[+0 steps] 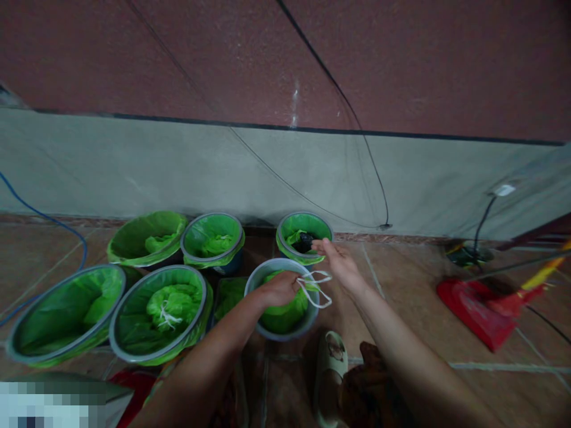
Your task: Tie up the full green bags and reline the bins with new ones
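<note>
My left hand (280, 289) is closed on the gathered top of a green bag liner (285, 315) inside a small grey bin (312, 318) on the tiled floor. White drawstrings (317, 286) loop out from that grip. My right hand (339, 261) hovers just right of the bin, fingers loosely stretched toward the strings and toward the bin behind, which holds a dark object (304, 241); it grips nothing I can see.
Several grey bins with green liners stand in two rows to the left, one liner (172, 306) tied shut. A red dustpan (479, 306) with a broom lies at right. Cables run down the wall. My slippered foot (331, 368) is below the bin.
</note>
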`<act>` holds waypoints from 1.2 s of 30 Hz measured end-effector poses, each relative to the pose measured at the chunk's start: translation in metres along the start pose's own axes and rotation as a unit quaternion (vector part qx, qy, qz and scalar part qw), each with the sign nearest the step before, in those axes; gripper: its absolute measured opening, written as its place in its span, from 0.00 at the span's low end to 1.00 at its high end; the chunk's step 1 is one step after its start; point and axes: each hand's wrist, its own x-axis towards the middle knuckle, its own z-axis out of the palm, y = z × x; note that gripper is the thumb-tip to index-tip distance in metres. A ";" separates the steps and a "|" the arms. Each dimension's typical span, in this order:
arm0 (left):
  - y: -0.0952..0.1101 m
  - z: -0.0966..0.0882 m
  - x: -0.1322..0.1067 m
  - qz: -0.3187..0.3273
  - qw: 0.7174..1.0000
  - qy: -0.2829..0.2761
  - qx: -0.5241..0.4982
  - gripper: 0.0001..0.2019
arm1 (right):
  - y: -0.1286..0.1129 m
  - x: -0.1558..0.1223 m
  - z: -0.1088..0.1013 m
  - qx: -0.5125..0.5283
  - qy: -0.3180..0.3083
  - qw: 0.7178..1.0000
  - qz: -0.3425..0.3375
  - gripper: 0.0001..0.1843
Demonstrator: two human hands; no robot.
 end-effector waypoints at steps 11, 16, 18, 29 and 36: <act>-0.016 -0.012 -0.003 -0.134 0.964 0.029 -0.226 0.21 | 0.030 -0.010 -0.005 -0.108 -0.267 0.957 0.030 0.15; -0.012 -0.018 -0.004 -0.126 0.953 0.041 -0.273 0.19 | 0.017 -0.014 -0.016 -0.165 -0.374 0.912 0.033 0.20; -0.011 -0.020 -0.004 -0.119 0.964 0.048 -0.231 0.15 | 0.013 -0.020 -0.017 -0.166 -0.438 0.882 0.057 0.18; 0.009 -0.024 -0.018 0.021 0.988 0.041 0.150 0.09 | 0.041 -0.001 0.010 -0.085 -0.170 0.979 -0.072 0.15; 0.010 -0.027 -0.021 0.039 0.971 0.009 0.237 0.13 | 0.039 -0.011 0.036 -0.016 -0.278 0.960 -0.007 0.04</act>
